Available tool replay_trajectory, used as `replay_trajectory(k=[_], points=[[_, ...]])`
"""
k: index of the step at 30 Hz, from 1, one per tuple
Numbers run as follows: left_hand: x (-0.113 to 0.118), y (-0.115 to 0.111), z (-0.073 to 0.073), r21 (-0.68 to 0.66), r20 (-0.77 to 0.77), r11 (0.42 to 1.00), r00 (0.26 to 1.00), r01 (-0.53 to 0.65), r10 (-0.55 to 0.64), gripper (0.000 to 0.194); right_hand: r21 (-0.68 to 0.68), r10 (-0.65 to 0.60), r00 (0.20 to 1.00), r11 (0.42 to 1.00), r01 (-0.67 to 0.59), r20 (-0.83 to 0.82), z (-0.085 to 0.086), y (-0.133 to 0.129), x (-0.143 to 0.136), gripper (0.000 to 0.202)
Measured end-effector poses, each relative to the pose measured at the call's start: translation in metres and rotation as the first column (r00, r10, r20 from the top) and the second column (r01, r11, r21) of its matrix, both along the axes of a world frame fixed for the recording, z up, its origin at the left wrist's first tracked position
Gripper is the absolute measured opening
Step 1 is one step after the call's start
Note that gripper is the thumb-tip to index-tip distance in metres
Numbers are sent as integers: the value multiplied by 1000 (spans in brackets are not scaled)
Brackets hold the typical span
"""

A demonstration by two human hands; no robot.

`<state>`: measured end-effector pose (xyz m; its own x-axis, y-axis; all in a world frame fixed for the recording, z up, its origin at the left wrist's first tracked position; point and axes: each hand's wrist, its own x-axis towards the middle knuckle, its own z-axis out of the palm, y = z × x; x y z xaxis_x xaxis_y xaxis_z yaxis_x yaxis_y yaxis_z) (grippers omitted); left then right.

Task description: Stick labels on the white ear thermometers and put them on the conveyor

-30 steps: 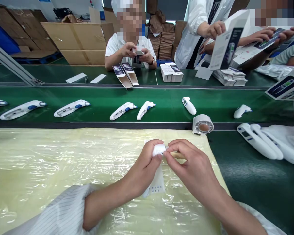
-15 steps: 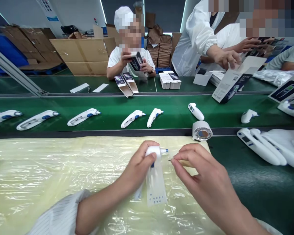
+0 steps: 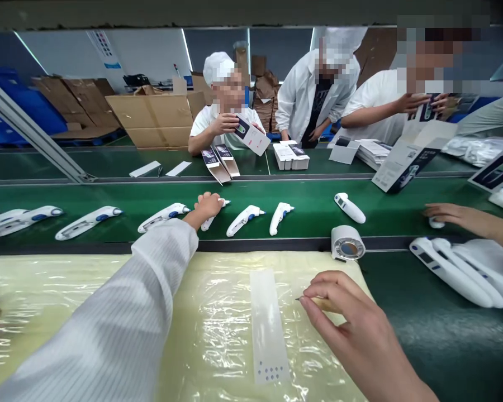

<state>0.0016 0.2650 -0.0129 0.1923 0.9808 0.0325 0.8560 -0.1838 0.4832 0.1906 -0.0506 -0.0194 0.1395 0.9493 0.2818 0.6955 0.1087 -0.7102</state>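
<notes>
My left hand (image 3: pixel 207 205) reaches across to the green belt, its fingers around a white ear thermometer (image 3: pixel 209 221) with a blue-tipped probe. It largely covers that thermometer. Over the yellowish plastic sheet, my right hand (image 3: pixel 347 318) pinches a thin tool with a dark pointed tip (image 3: pixel 298 298); most of its body is hidden in the fingers. Left of this hand, a translucent strip (image 3: pixel 269 324) with several small blue dots at its near end lies on the sheet. Two thermometers, one (image 3: pixel 245 220) and another (image 3: pixel 281 218), rest just right of my left hand.
Several more thermometers (image 3: pixel 88 222) line the belt (image 3: pixel 310 195). A round white device (image 3: pixel 347 243) stands at the sheet's far right corner. Thermometers (image 3: pixel 456 273) lie on the right. Another person's hand (image 3: pixel 452 213) is over the belt. Co-workers handle printed boxes (image 3: pixel 251 135) opposite.
My left hand has carried the thermometer from above the strip to the belt. My right hand keeps its pinch. A co-worker's hand has come over a thermometer at right. The view has tilted up.
</notes>
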Motion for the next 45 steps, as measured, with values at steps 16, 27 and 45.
replay_trajectory(k=[16, 27, 45], points=[[31, -165, -2, -333, 640, 859, 762, 390, -98, 59, -151, 304, 922, 950, -274, 240, -28, -17, -33, 18], [18, -226, -32, -457, 813, 767, 562, 450, 155, 51, -200, 327, 873, 942, -270, 361, -34, -20, -41, 19], [20, -230, -32, -450, 819, 776, 550, 442, 162, 51, -117, 248, 904, 968, -220, 349, -37, -19, -49, 12]])
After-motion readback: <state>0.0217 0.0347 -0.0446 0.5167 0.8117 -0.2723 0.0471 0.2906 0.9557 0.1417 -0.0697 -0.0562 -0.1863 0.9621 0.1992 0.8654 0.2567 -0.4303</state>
